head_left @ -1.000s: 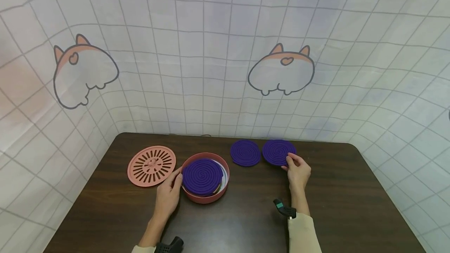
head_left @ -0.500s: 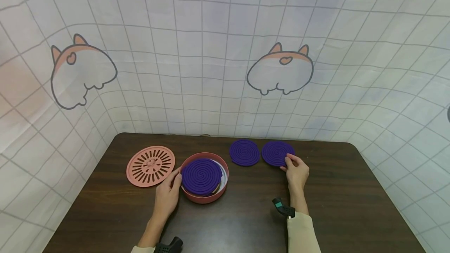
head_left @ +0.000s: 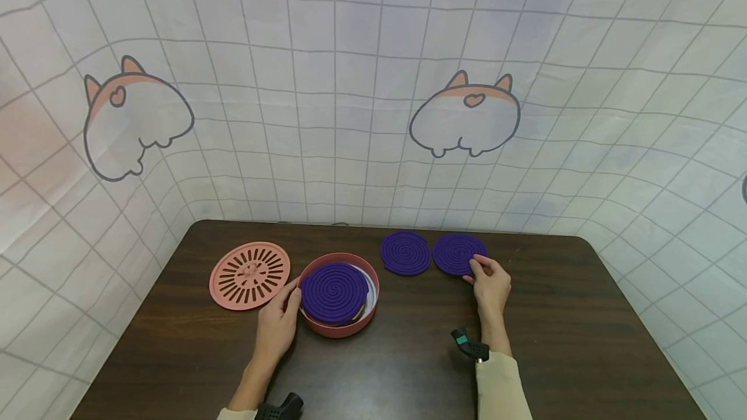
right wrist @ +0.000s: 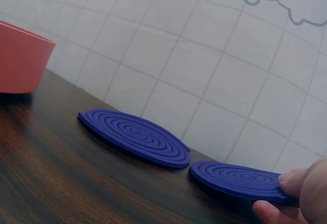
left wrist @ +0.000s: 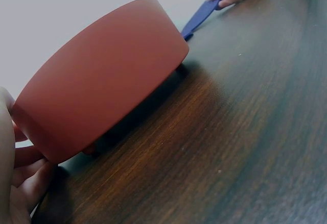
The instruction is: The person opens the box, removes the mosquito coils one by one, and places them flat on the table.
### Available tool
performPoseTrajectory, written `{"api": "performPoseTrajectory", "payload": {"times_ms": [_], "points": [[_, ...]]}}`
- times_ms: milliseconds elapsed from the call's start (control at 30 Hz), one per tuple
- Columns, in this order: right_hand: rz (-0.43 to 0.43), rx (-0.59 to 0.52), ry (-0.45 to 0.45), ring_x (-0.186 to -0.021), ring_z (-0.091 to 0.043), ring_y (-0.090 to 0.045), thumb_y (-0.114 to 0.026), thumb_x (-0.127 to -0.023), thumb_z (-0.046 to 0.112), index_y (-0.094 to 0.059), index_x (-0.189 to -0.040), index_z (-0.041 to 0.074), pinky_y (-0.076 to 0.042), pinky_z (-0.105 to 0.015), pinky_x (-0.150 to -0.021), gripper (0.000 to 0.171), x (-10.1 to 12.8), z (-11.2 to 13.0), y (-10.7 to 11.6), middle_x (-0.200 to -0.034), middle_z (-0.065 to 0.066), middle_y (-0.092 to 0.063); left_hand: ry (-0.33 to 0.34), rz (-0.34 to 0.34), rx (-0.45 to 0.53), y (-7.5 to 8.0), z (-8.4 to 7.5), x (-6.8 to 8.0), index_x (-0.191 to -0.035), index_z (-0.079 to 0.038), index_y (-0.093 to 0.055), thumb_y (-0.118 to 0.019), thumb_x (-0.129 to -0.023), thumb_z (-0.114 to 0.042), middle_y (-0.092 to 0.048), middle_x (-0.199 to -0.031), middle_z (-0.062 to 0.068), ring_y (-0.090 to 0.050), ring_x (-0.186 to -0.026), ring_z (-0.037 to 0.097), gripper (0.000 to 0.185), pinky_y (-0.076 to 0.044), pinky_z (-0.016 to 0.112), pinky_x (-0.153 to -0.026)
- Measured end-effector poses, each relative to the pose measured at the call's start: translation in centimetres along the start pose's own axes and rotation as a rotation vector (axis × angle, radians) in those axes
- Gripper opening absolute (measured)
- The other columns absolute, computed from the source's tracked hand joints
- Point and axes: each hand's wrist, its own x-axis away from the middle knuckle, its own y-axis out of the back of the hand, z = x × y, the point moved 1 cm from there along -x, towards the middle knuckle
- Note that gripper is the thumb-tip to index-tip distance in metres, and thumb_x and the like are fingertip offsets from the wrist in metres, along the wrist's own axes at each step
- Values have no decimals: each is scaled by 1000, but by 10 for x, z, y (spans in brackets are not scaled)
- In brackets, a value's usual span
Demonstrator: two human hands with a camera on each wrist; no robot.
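Right hand (head_left: 492,286), grip pinching the near edge of a purple spiral mat (head_left: 457,253), just beside a second mat (head_left: 405,253) toward the back of the counter (head_left: 420,355); left hand (head_left: 277,327), grip holding the side of a red bowl (head_left: 336,332) containing a third mat (head_left: 335,293).

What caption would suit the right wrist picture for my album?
Right hand pinches a purple spiral disc beside a second disc, red container at left.

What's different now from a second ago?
Very little: the right hand, pinching the rightmost purple mat, has nudged it slightly left, toward the other purple mat. Nothing was let go. The left hand still holds the red bowl; the pink slotted disc lies as before.
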Motion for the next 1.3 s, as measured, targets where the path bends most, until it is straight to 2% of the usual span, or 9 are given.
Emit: {"api": "performPoseTrajectory", "payload": {"times_ms": [200, 433, 600, 700, 900, 1200, 1300], "points": [[10, 10, -7, -68, -6, -65, -65, -97, 11, -69, -120, 0, -60, -23, -65, 26, -1, 1, 0, -102, -11, -66, 4, 2, 3, 0, 0, 0, -137, -14, -63, -49, -106, -37, -67, -134, 11, -61, -127, 29, 41, -48, 51, -105], [47, 70, -12, -58, -6, -66, -66, -97, 13, -68, -123, 0, -59, -23, -58, 29, 0, 6, 2, -95, -10, -67, 7, -6, 3, 0, -1, 0, -136, -15, -64, -50, -105, -38, -68, -132, 9, -62, -126, 27, 41, -49, 50, -104], [58, 129, -1, -63, -7, -65, -67, -96, 13, -67, -126, 1, -57, -20, -56, 31, 0, 7, 4, -91, -8, -67, 6, -13, 4, 0, -1, 1, -136, -15, -64, -51, -105, -37, -69, -131, 8, -63, -125, 27, 40, -50, 49, -103], [55, 159, 15, -64, -7, -64, -67, -96, 13, -65, -128, 2, -56, -20, -55, 34, 0, 7, 4, -93, -9, -66, 7, -15, 7, -1, 0, 0, -136, -16, -64, -51, -105, -38, -69, -131, 8, -63, -125, 26, 40, -50, 48, -103], [27, 235, 63, -57, -3, -62, -69, -94, 13, -62, -133, 2, -54, -17, -53, 41, -1, 6, 3, -105, -22, -68, 8, -10, 5, 0, -1, 1, -136, -15, -64, -50, -105, -38, -69, -131, 9, -63, -125, 27, 41, -50, 49, -103], [28, 291, 95, -58, -1, -63, -72, -93, 15, -60, -133, 0, -50, -13, -53, 45, 0, 7, 5, -111, -24, -67, 32, 16, 18, 1, -1, 1, -138, -17, -62, -50, -105, -41, -68, -133, 9, -61, -127, 27, 43, -49, 50, -105], [31, 330, 111, -60, -5, -67, -71, -93, 15, -60, -133, -1, -49, -13, -54, 45, 1, 8, 6, -115, -26, -67, 33, 16, 16, 1, -1, 0, -138, -17, -62, -49, -105, -41, -68, -133, 9, -61, -127, 27, 43, -49, 50, -105]]}}
